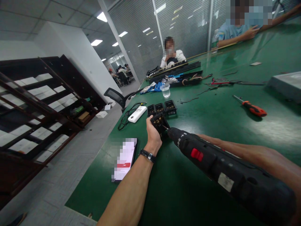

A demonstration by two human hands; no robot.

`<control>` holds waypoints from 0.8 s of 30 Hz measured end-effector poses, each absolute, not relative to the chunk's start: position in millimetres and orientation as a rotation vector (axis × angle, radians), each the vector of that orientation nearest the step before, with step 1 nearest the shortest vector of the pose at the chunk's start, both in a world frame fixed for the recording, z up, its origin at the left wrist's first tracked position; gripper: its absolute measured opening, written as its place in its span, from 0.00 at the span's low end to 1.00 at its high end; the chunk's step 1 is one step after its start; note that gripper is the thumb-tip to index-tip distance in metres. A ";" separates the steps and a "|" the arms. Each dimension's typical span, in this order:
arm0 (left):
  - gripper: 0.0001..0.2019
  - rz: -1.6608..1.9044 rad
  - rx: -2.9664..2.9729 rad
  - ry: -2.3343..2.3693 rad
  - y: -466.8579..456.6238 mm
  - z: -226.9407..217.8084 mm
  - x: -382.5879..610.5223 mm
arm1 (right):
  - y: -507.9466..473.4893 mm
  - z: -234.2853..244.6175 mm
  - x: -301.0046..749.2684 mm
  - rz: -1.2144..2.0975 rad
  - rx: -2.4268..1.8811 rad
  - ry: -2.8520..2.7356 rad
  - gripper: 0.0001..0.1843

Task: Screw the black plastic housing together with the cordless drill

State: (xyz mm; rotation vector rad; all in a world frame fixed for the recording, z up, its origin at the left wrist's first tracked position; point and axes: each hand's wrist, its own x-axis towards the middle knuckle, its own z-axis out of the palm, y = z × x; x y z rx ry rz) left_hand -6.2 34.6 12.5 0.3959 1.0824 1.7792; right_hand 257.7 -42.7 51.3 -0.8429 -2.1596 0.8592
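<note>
Near the middle of the green table, my left hand [154, 138] grips a small black plastic module [160, 122] with brass-coloured contacts inside. A black power drill [211, 160] with a red switch reaches in from the lower right. Its thin bit points into the module, and the tip seems to touch the inside. My right hand [209, 141] holds the drill from its far side; the drill body hides most of the fingers. Just beyond my left hand, several similar black modules [160, 109] stand in a row.
Left of my arm lies a lit phone [125, 160]; a white power bank [137, 114] with a black cable is farther off. A clear plastic cup [166, 91], gloves [158, 86], loose wires [225, 82] and a red-black screwdriver [254, 108] lie beyond. Two people sit across the table.
</note>
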 end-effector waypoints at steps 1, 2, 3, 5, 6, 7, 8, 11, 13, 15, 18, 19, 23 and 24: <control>0.21 1.779 0.396 1.081 34.5 12.6 -6.1 | -42.4 52.4 257.3 0.871 -0.857 -2.197 0.40; 0.21 1.778 0.394 1.077 34.4 12.7 -6.0 | -42.1 53.4 256.7 0.878 -0.870 -2.223 0.41; 0.21 1.778 0.391 1.073 34.3 12.7 -5.9 | -42.0 54.6 255.8 0.877 -0.879 -2.228 0.41; 0.21 1.783 0.379 1.068 34.2 12.7 -5.7 | -42.0 57.9 252.6 0.856 -0.881 -2.190 0.40; 0.20 1.789 0.374 1.067 34.3 12.7 -5.5 | -42.1 60.0 250.1 0.840 -0.879 -2.164 0.39; 0.20 1.795 0.370 1.066 34.3 12.7 -5.5 | -42.2 62.6 247.0 0.820 -0.873 -2.133 0.38; 0.20 1.801 0.370 1.066 34.4 12.7 -5.4 | -42.2 65.3 243.6 0.804 -0.871 -2.103 0.37; 0.19 1.804 0.384 1.071 34.8 12.3 -5.8 | -42.2 73.0 234.1 0.772 -0.871 -2.054 0.35; 0.20 1.794 0.399 1.077 34.9 11.6 -6.3 | -42.0 75.6 231.8 0.764 -0.879 -2.044 0.35; 0.20 1.782 0.406 1.082 34.7 10.6 -6.9 | -42.1 75.1 234.2 0.764 -0.891 -2.042 0.35; 0.21 1.767 0.403 1.091 34.4 9.3 -7.6 | -42.4 69.4 243.9 0.786 -0.900 -2.086 0.36; 0.22 1.767 0.403 1.093 34.4 9.1 -7.8 | -42.5 66.8 247.4 0.802 -0.897 -2.121 0.37; 0.21 1.785 0.405 1.088 34.4 9.3 -9.0 | -43.3 58.5 256.2 0.854 -0.898 -2.241 0.39; 0.21 1.786 0.400 1.082 34.6 9.4 -9.3 | -43.6 57.3 257.1 0.847 -0.910 -2.256 0.38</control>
